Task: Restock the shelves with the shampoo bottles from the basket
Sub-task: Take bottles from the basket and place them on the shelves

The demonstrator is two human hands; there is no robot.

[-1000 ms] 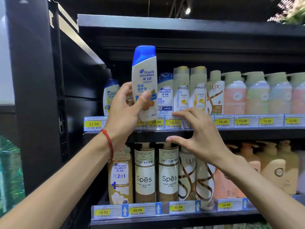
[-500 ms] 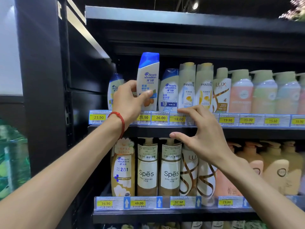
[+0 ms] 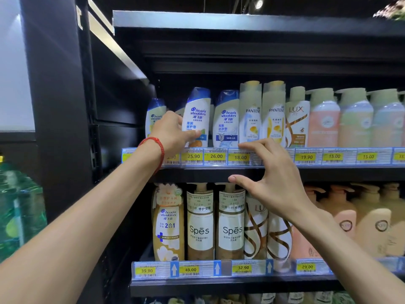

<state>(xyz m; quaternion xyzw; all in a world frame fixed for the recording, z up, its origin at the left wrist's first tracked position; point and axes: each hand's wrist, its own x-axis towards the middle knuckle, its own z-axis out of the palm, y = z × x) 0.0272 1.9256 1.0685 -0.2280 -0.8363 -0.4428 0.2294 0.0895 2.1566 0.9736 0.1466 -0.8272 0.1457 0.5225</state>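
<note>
My left hand [image 3: 173, 133] grips the lower part of a white Head & Shoulders shampoo bottle [image 3: 197, 115] with a blue cap. The bottle stands on the upper shelf [image 3: 274, 170], between two other Head & Shoulders bottles [image 3: 154, 117] [image 3: 226, 119]. My right hand [image 3: 271, 178] is spread apart and holds nothing. Its fingertips rest on the shelf's price-tag rail below the Pantene bottles [image 3: 249, 113]. The basket is out of view.
Lux and pastel pump bottles fill the upper shelf to the right. The lower shelf [image 3: 241, 286] holds a gold Head & Shoulders bottle, two Spes bottles [image 3: 199, 224], Lux and peach bottles. A black cabinet side [image 3: 57, 95] stands left, with green water jugs [image 3: 19, 205] beyond.
My left hand has lowered the Head & Shoulders bottle from above the row down onto the upper shelf. My right hand stays at the rail.
</note>
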